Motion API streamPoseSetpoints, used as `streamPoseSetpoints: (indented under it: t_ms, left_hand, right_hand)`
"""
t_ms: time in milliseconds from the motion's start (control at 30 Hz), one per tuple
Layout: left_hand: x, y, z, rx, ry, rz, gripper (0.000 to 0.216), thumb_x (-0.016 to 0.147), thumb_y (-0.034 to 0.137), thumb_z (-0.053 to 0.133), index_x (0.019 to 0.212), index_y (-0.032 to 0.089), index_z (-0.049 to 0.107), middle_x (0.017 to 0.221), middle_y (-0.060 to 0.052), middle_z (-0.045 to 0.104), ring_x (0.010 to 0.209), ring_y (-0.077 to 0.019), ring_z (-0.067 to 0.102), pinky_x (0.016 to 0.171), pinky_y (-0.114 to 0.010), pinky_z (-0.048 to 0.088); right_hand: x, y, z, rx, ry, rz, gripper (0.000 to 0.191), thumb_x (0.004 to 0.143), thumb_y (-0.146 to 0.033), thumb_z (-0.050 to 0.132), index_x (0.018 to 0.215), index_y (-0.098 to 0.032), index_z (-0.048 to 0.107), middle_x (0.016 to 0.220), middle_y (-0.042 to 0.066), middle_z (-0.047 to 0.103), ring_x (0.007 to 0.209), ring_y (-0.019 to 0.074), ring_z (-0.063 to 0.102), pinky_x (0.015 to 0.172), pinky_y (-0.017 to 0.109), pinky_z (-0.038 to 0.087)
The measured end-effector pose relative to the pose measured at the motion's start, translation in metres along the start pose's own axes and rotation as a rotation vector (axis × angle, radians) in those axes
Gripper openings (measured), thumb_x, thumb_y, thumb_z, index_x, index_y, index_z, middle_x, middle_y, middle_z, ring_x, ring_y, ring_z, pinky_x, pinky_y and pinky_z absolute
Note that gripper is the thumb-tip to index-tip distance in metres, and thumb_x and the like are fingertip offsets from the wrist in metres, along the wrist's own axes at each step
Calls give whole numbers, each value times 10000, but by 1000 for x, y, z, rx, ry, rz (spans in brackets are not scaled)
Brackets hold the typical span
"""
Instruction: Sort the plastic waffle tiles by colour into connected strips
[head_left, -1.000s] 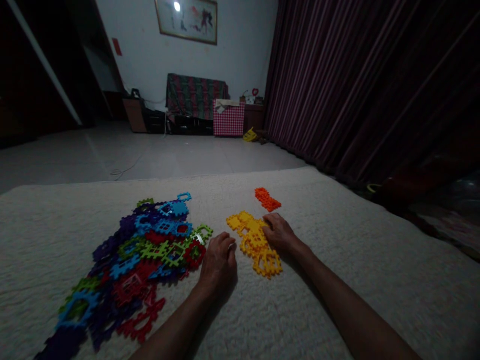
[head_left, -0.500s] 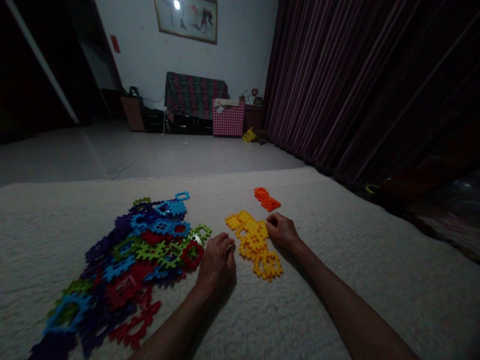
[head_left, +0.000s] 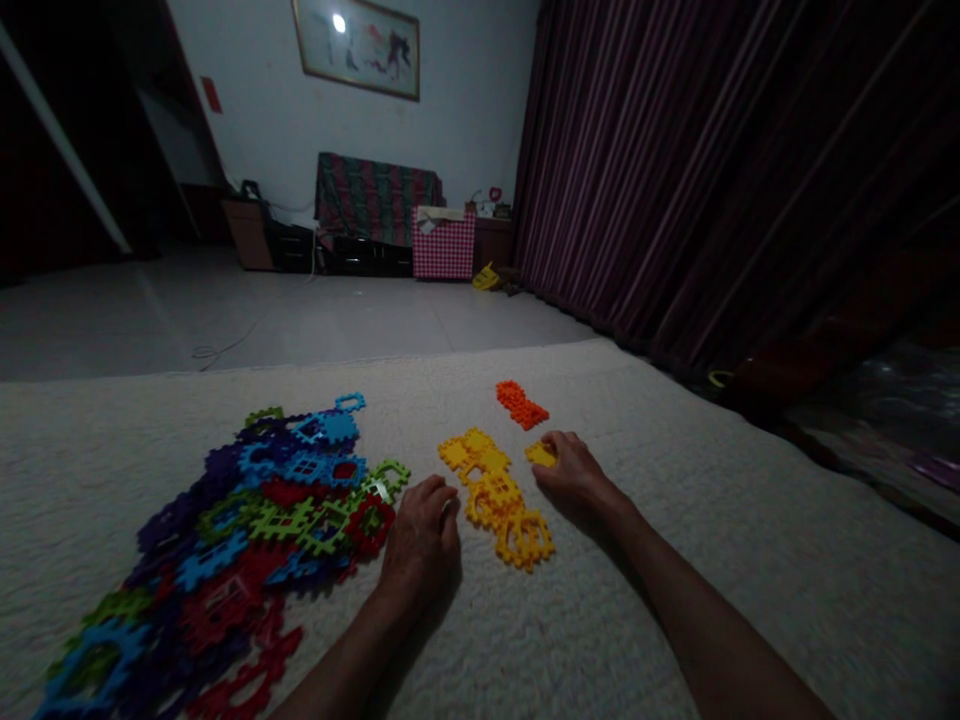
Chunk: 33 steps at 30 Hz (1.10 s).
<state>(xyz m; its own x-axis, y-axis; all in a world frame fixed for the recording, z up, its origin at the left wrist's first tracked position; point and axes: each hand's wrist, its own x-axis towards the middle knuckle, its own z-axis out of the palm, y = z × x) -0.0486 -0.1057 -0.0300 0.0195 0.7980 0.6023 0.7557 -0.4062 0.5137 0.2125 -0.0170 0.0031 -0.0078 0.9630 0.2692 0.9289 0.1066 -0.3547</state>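
My right hand (head_left: 574,470) pinches a yellow toothed building piece (head_left: 541,454), just right of the other yellow pieces (head_left: 495,492). Those lie in an overlapping row, some solid and some with window-like openings. Beyond them a short cluster of orange pieces (head_left: 522,404) rests on the cream blanket (head_left: 622,610). My left hand (head_left: 424,525) is on the blanket between the yellow row and the mixed pile, its fingers curled together with no piece visible in them. Close to its knuckles are a red piece (head_left: 373,508) and a light green piece (head_left: 391,474).
To the left spreads a heap of purple, blue, green and red pieces (head_left: 300,468). Past the blanket's far edge is a tiled floor (head_left: 360,320) with a thin cable. A cabinet and a checked cloth-covered box (head_left: 444,248) stand by the wall; a dark curtain (head_left: 600,160) hangs right.
My right hand has drawn a yellow piece away to the right from the yellow row. The left hand stays curled in nearly the same place. The whole view has shifted slightly.
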Motion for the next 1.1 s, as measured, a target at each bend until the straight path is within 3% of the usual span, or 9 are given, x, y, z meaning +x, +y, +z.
streamPoseSetpoints:
  t_ms: [333,667,800,933,1100]
  left_hand:
    - [-1,-2,1,-12,4,0,227,870,165,515,983,185,710,1124,-106,689,1042,-247,635,920,-428,539]
    - [-1,-2,0,-5,2,11,232,879,172,512,991,168,715,1123,-114,689,1052,-254,632,924,-432,538]
    - [-2,-3,0,6,5,27,235,880,170,510,998,154,712,1121,-125,687,1050,-257,630,925,-432,537]
    - [-1,-1,-1,9,-9,23,234,883,172,505,993,159,712,1124,-124,686,1039,-252,635,915,-426,541]
    - [0,2,-2,21,-18,2,237,884,170,502,995,167,712,1132,-117,686,1051,-251,630,930,-429,534]
  right_hand:
    - [15,14,7,-21,210,81,352,756,-293,645,1065,-123,640,1018,139,641,917,234,628,840,326,492]
    - [14,18,1,-40,160,112,359,776,-315,639,1070,-110,649,1005,147,673,893,223,628,807,288,463]
    - [16,19,-4,33,164,78,224,857,-297,494,912,-154,659,846,77,676,750,168,596,698,243,415]
    - [18,21,-8,73,148,121,327,899,-271,352,722,-184,613,625,13,589,579,133,492,556,228,319]
    - [19,25,-8,16,129,146,341,904,-264,363,756,-172,657,677,53,632,608,148,502,578,240,326]
